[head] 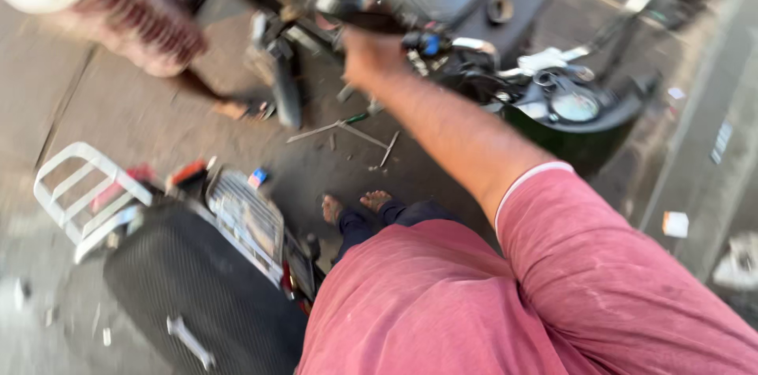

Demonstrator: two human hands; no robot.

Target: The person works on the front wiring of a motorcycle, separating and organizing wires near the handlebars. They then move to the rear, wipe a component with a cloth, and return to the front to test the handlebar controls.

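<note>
Right hand (369,55) closes its grip around the black handlebar end (351,5) of a motorcycle (505,67), fingers wrapped over the top of it, the bare arm stretched out from a pink sleeve (600,264). No left hand shows, so I cannot tell what it holds.

Nearest to the camera are the person's pink shirt and 2 bare feet (355,205) on the concrete floor (118,106). Just to the left stands a second bike, with a black textured seat (189,296) and a white rear rack (79,193). Farther out, thin metal rods (339,130) and small bits lie loose on the floor below the arm. Beyond them the handlebar carries a blue switch (430,43) near the hand, and a round gauge (575,105) sits above a dark green shell. At the top left, another person's striped trouser leg (134,12) stands beside the front of the machine.

The picture is blurred, which suggests motion. For a steady hold, I judge the palm should sit fully on the bar, wrist straight, with the bare feet kept well clear of the loose rods and of the front wheel.
</note>
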